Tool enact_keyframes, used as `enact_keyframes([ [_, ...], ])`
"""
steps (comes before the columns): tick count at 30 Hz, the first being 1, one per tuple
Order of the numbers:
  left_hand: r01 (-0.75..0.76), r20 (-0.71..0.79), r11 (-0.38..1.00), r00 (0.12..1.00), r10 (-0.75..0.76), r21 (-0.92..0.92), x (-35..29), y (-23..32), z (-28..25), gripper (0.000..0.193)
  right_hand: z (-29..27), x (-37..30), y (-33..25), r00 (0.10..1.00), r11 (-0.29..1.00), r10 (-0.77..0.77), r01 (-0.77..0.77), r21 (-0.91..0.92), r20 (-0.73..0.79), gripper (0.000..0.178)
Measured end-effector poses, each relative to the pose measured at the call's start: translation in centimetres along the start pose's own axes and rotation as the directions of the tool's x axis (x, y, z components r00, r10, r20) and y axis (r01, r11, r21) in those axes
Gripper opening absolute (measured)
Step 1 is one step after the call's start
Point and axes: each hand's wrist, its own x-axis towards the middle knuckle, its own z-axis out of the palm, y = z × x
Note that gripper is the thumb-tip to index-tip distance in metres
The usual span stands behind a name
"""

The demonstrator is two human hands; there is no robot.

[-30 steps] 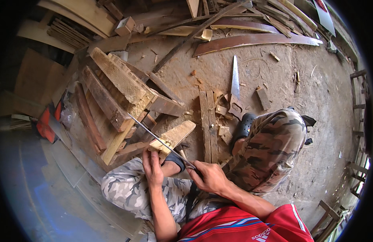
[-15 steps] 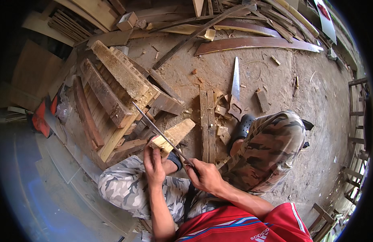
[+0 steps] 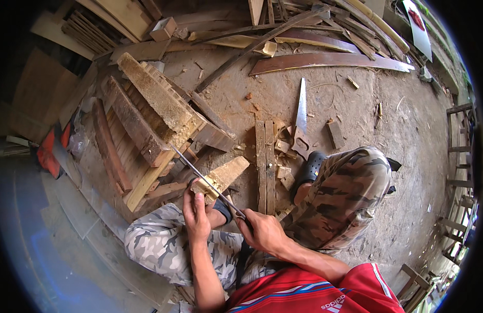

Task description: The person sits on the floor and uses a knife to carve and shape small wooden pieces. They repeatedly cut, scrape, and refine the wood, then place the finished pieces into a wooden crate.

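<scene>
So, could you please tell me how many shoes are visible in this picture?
2. The right shoe is beside the handle end of the saw; the left shoe shows under the wood piece, partly hidden. Others could be out of sight.

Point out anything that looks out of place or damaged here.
The handsaw lies on the floor among wood scraps, its handle close beside the dark shoe on the person's right foot; that looks out of place, since the foot could perhaps knock it.
</scene>
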Motion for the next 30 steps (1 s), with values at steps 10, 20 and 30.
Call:
enact_keyframes([
  [10,-0.002,0.002,1.0,1.0,0.001,0.029,0.2,0.7,0.6,0.044,0.2,-0.2,-0.3,0.999,1.0,0.0,0.0,-0.021,-0.045,0.019],
  [20,0.074,-0.037,0.986,0.996,-0.08,-0.149,0.0,0.7,1.1,0.04,0.8,0.2,0.9,0.998,0.996,0.062,-0.062,-0.072,-0.003,0.017],
  [30,0.004,-0.01,0.99,1.0,-0.005,-0.139,-0.1,0.1,1.2,0.044,-0.1,0.2,0.0,0.998,0.998,0.057,-0.058,-0.028,-0.04,0.019],
])
